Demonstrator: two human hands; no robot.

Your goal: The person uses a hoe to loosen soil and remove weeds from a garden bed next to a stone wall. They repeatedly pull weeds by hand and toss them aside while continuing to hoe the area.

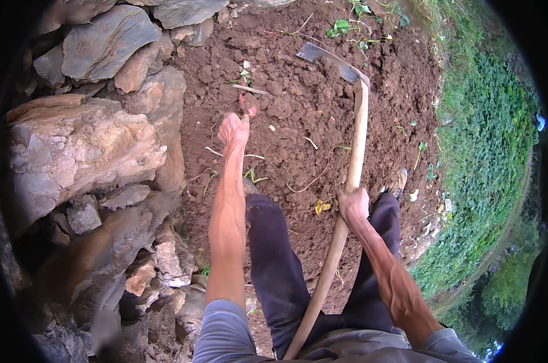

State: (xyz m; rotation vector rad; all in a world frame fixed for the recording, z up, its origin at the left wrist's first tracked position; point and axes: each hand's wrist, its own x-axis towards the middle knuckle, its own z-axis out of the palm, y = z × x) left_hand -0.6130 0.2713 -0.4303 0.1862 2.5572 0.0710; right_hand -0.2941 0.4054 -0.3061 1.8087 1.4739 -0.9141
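Note:
My right hand [354, 206] is wrapped around the wooden handle [358, 136] of a hoe. The handle runs down between my legs to the bottom of the view. At its far end, the hoe's metal blade [326, 60] rests on loose reddish-brown soil [296, 122], with some earth heaped against it. My left hand [234, 129] is curled, its thumb and fingers closed at a small pinkish-red root [251, 111], possibly a thin sweet potato; the fingers hide part of it. Just beyond lies a pale piece of stick [252, 90] on the soil.
A rough stone wall [87, 149] rises close along the left. Green leafy growth [487, 149] borders the soil on the right. Vine scraps with leaves [339, 28] lie at the far side. My right shoe [397, 181] stands on the soil, near a yellow leaf [321, 207].

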